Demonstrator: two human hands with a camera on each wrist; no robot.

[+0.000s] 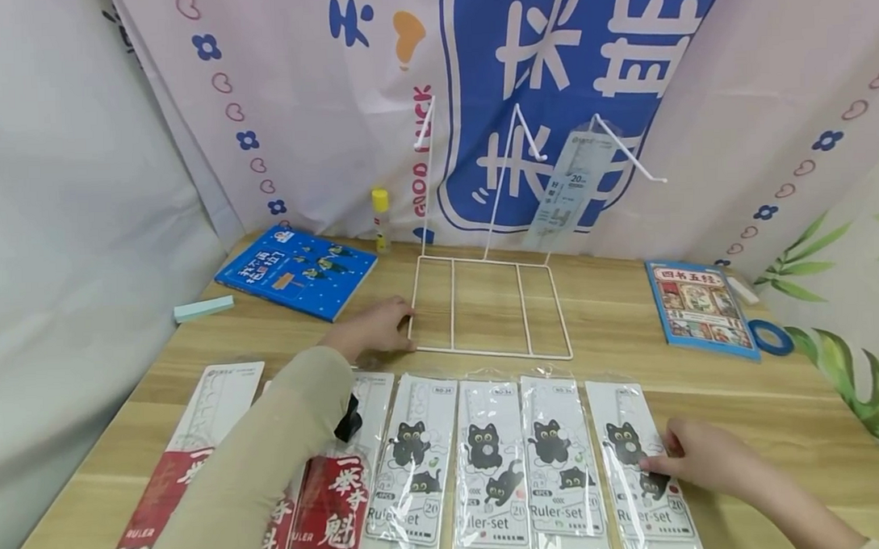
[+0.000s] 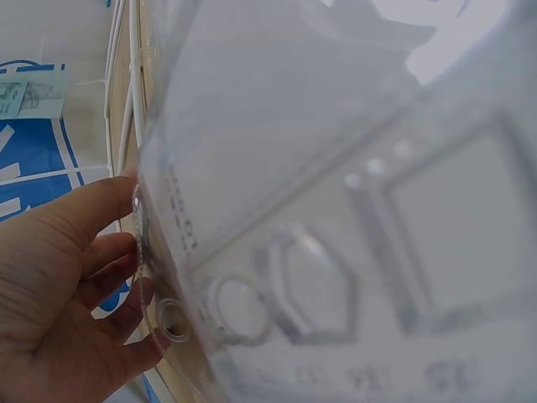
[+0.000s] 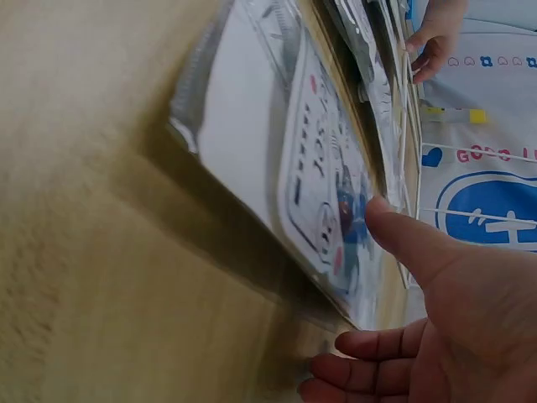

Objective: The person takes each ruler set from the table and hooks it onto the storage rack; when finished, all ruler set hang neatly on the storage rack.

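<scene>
My left hand (image 1: 378,327) is at the left front corner of a white wire rack (image 1: 493,353), thumb and fingers round its base wire. One packaged ruler set (image 1: 573,181) hangs from the rack's right hook. My right hand (image 1: 707,457) holds the right edge of the rightmost cat-printed ruler set (image 1: 639,494), thumb on its front and the other fingers along its side. Three more cat-printed ruler sets, among them one in the middle (image 1: 488,467), lie beside it in a row. Red-and-white ruler packs (image 1: 331,504) lie to the left, partly under my left sleeve (image 1: 271,442).
Behind my left hand lie a blue book (image 1: 297,271), a pale blue strip (image 1: 204,308) and an upright glue stick (image 1: 382,220) with a yellow cap. At the back right are another book (image 1: 702,310) and a blue tape roll (image 1: 772,337). A printed cloth (image 1: 317,109) hangs behind the table.
</scene>
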